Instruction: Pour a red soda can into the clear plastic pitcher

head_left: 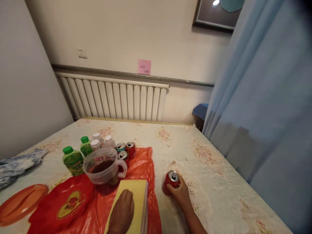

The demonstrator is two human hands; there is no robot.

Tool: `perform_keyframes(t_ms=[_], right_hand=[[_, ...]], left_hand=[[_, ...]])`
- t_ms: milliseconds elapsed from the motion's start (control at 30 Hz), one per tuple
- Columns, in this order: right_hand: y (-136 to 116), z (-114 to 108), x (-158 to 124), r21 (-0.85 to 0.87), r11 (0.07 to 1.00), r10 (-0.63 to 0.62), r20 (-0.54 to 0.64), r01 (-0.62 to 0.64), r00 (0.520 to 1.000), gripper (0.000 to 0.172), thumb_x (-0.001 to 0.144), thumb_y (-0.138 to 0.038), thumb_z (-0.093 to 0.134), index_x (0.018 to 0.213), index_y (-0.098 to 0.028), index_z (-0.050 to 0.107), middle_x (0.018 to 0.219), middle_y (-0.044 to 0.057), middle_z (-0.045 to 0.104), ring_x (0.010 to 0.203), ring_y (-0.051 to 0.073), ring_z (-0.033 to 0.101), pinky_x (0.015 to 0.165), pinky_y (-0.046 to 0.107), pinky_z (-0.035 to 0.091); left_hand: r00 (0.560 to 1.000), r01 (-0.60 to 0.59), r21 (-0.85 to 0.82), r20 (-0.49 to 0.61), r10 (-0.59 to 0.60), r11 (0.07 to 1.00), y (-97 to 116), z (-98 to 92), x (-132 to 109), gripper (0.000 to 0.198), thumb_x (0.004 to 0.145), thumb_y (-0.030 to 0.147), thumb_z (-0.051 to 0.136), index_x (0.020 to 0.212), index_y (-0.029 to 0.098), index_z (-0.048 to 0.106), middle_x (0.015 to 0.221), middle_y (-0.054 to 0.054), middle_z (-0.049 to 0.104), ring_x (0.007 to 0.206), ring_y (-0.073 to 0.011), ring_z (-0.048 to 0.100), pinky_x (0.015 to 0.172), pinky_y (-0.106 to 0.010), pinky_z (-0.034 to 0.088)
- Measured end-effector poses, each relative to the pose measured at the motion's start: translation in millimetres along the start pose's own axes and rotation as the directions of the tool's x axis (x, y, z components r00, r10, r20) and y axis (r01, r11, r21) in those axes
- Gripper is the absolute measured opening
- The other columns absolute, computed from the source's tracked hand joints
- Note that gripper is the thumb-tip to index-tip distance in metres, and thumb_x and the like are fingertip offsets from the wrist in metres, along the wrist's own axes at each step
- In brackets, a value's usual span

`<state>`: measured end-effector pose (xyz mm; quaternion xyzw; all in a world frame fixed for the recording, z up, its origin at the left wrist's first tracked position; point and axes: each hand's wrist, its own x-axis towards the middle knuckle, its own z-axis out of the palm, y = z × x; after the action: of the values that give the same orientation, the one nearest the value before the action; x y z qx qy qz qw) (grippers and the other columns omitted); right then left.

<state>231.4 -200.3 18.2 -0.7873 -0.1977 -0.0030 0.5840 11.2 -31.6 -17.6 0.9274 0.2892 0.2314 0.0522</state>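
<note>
My right hand point(179, 193) is wrapped round a red drink can point(168, 183), which stands upright on the flowered cloth with its top opened. My left hand point(123, 209) lies palm down, fingers together, on a thick yellow block point(136, 191) with pale purple stripes along its side; I cannot tell whether it is a book or a pad. Beyond it stands a clear plastic jug point(98, 177) with dark brown liquid inside, its handle to the right. A red wavy-edged tray point(52, 203) with a yellow emblem is left of my left hand.
Behind the jug are opened cans point(131, 150), green-capped bottles point(73, 162) and white-capped bottles point(110, 142). Red plastic sheeting point(143, 165) lies under the block. An orange lid point(23, 203) and patterned cloth point(19, 164) are at left. A blue curtain point(263, 107) hangs at right.
</note>
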Motion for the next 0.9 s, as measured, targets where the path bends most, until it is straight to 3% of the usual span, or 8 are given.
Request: perform_keyframes(t_ms=[167, 500, 700, 900], right_hand=[[-6, 18, 37, -0.048, 0.999, -0.014, 0.024, 0.015, 1.0, 0.065, 0.056, -0.035, 0.074, 0.116, -0.012, 0.063, 0.113, 0.015, 0.07, 0.107, 0.031, 0.065, 0.096, 0.042, 0.049], [-9, 69, 93, -0.086, 0.993, -0.084, 0.003, 0.084, 0.996, 0.059, 0.056, -0.036, 0.071, 0.11, -0.014, 0.065, 0.106, 0.011, 0.071, 0.102, 0.03, 0.064, 0.094, 0.039, 0.047], [-6, 88, 103, -0.077, 0.994, -0.079, 0.001, 0.079, 0.997, 0.064, 0.059, -0.041, 0.07, 0.116, -0.013, 0.062, 0.111, 0.014, 0.069, 0.105, 0.03, 0.063, 0.095, 0.039, 0.045], [8, 85, 96, -0.012, 0.995, -0.097, 0.015, 0.097, 0.995, 0.065, 0.056, -0.038, 0.072, 0.114, -0.011, 0.063, 0.108, 0.013, 0.07, 0.1, 0.029, 0.064, 0.089, 0.038, 0.049]], left_hand=[[0.999, 0.018, -0.005, 0.034, -0.018, 1.0, -1, 3.6, -1, 0.023, 0.093, 0.016, 0.035, 0.09, 0.021, 0.057, 0.093, -0.007, 0.062, 0.09, -0.0213, 0.062, 0.085, -0.035, 0.05], [0.999, 0.032, 0.011, -0.009, -0.032, 0.999, -12, 22.3, -9, 0.019, 0.089, 0.018, 0.041, 0.099, 0.025, 0.056, 0.106, -0.007, 0.066, 0.104, -0.0234, 0.063, 0.094, -0.038, 0.051], [0.999, 0.053, 0.0, -0.001, -0.053, 0.999, -13, 24.1, -11, 0.021, 0.088, 0.017, 0.042, 0.103, 0.026, 0.054, 0.11, -0.007, 0.066, 0.107, -0.0241, 0.063, 0.095, -0.039, 0.05], [0.999, 0.04, 0.002, -0.016, -0.04, 0.999, -16, 28.5, -12, 0.022, 0.089, 0.018, 0.042, 0.106, 0.025, 0.054, 0.114, -0.009, 0.065, 0.111, -0.0254, 0.062, 0.098, -0.041, 0.05]])
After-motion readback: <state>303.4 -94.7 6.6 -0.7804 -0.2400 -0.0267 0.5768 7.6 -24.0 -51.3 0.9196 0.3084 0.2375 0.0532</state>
